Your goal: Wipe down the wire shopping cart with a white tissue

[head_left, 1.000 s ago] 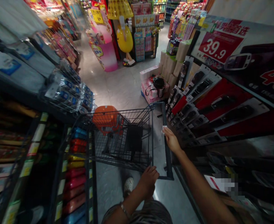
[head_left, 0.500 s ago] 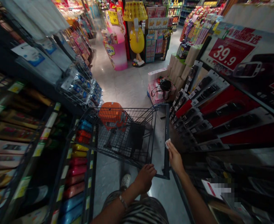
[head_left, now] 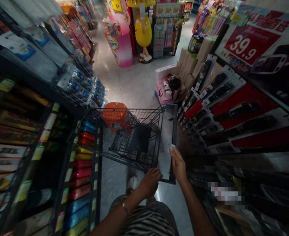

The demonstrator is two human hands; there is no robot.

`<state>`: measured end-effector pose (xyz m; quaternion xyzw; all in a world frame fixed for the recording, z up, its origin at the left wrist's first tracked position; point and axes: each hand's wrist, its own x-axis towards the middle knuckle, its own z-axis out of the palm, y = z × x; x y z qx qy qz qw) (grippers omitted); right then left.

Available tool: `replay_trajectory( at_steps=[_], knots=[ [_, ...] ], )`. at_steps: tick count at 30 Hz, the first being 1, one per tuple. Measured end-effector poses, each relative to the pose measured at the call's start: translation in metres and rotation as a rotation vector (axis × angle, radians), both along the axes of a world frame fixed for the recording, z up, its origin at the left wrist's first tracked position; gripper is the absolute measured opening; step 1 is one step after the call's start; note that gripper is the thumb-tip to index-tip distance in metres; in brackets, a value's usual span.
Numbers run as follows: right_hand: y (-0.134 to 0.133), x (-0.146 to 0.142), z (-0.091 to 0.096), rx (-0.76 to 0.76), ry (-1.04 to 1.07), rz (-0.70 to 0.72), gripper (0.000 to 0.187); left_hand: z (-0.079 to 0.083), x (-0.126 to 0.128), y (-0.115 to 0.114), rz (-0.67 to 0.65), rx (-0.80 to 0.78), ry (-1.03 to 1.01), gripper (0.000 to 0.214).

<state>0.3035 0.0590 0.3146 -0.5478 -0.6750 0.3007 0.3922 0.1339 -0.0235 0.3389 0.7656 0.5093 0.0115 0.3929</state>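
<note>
A black wire shopping cart (head_left: 159, 131) stands in front of me in a narrow aisle. My left hand (head_left: 150, 182) is closed round the cart's rear handle bar. My right hand (head_left: 177, 164) rests on the cart's right rim with a small white piece (head_left: 172, 148) pinched under its fingers; what it is I cannot make out. An orange seat flap (head_left: 115, 114) sits at the cart's far left end. A dark flat thing (head_left: 141, 139) lies in the basket.
Shelves of coloured packs (head_left: 82, 170) close in on the left. Red and black boxed goods (head_left: 233, 108) and a 39.9 price sign (head_left: 247, 44) line the right. Ahead on the floor are pink boxes with a black bag (head_left: 169, 88), a pink display stand (head_left: 121, 46) and a yellow figure (head_left: 143, 31).
My right hand slid back along the cart's right rim toward me. The view has moved forward a little along the aisle; my left hand stays on the handle.
</note>
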Motion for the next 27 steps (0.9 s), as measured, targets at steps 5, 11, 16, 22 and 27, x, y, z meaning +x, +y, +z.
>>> replay_trajectory(
  at_steps=[5,11,16,22,27],
  knots=[
    [0.088,-0.003,-0.005,0.036,-0.035,-0.080,0.038,0.000,0.005,0.000,0.054,-0.014,-0.025,0.042],
    [0.117,-0.012,-0.006,-0.013,-0.034,-0.152,0.045,-0.003,0.001,-0.004,0.131,-0.031,-0.160,0.055],
    [0.077,-0.010,-0.005,-0.068,-0.066,-0.228,0.047,-0.010,0.004,-0.001,0.365,-0.011,-0.159,0.048],
    [0.002,-0.006,-0.004,-0.121,-0.098,-0.265,0.052,-0.024,0.010,0.022,0.571,0.045,0.023,0.054],
    [-0.058,-0.009,-0.007,-0.208,-0.139,-0.315,0.057,-0.032,-0.001,0.030,0.485,0.001,0.150,0.034]
  ],
)
